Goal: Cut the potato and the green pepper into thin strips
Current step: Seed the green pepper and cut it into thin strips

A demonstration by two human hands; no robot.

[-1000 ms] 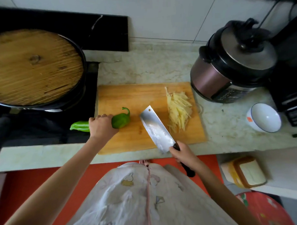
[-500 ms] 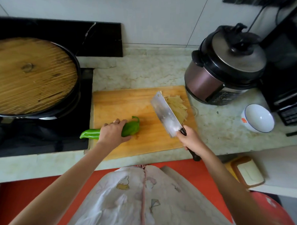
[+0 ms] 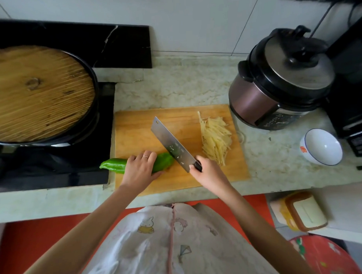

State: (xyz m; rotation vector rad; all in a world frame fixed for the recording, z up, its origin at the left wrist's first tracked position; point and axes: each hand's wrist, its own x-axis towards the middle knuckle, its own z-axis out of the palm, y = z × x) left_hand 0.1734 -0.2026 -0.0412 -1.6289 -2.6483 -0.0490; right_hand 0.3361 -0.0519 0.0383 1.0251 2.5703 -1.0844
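Observation:
A long green pepper (image 3: 113,165) lies across the left front of the wooden cutting board (image 3: 138,128), its tip hanging over the board's left edge. My left hand (image 3: 139,171) grips the pepper's middle from above. My right hand (image 3: 208,172) grips the black handle of a cleaver (image 3: 172,146), whose blade sits at the pepper's right stem end, hiding the stem. A pile of thin pale potato strips (image 3: 216,138) lies on the board's right side.
A black pan under a round wooden lid (image 3: 37,92) sits on the stove at left. A pressure cooker (image 3: 280,80) stands at the back right, and a white bowl (image 3: 321,147) rests right of the board. A lidded container (image 3: 301,211) lies below the counter edge.
The cleaver swung left from beside the potato strips and came down at the pepper's stem end. My left hand slid the pepper further onto the board.

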